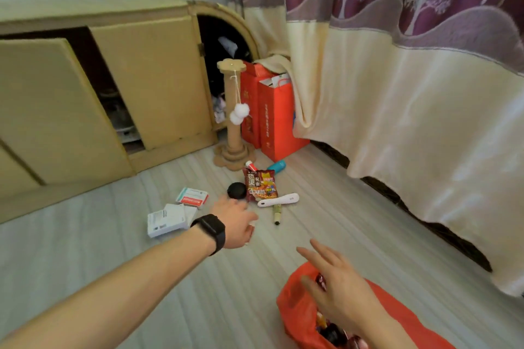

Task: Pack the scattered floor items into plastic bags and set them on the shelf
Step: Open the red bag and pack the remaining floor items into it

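A crumpled red plastic bag (pixel 297 312), mouth open, lies on the pale floor (pixel 113 235) beneath the empty, spread-fingered right hand (pixel 337 289). Beyond the bag: white boxes (pixel 167 219), a noodle packet (pixel 259 185), a black disc (pixel 236 190), and the left hand (pixel 235 224), grip hidden. A cream curtain (pixel 397 122) hangs right of the bag.

noodle packet (pixel 261 185): large "劲爽", smaller "拉面" | red gift bag (pixel 276 122): vertical gold print, illegible | white boxes (pixel 166 219): print too small

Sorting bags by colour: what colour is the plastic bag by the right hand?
Orange-red plastic bag, head view.
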Tool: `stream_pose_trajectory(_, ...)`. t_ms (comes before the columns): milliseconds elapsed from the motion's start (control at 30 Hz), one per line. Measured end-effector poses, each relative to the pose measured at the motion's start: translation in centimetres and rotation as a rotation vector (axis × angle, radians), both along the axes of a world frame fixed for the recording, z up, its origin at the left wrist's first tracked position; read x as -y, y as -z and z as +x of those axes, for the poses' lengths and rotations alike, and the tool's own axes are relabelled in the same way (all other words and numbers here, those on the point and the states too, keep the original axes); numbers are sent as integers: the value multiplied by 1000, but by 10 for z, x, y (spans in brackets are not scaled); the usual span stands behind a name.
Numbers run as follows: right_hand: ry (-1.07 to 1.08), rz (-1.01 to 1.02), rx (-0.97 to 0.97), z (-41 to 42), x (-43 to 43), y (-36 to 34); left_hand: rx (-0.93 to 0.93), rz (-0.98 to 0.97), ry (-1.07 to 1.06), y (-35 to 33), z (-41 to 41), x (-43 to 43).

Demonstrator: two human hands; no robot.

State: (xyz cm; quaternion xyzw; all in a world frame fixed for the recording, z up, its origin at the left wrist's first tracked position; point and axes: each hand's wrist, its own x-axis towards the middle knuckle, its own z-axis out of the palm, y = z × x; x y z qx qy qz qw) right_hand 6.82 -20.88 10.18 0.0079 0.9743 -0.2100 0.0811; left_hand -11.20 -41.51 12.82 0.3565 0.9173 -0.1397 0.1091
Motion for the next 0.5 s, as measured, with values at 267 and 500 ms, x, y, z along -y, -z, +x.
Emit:
stream_pose_trajectory(267, -187, 98, 193, -86, 70, 64, 281, -15, -460, 116, 2, 142)
stream_pose_trajectory(500, -330, 296, 546, -152, 96, 174, 476, 12, -629, 245, 6, 167)
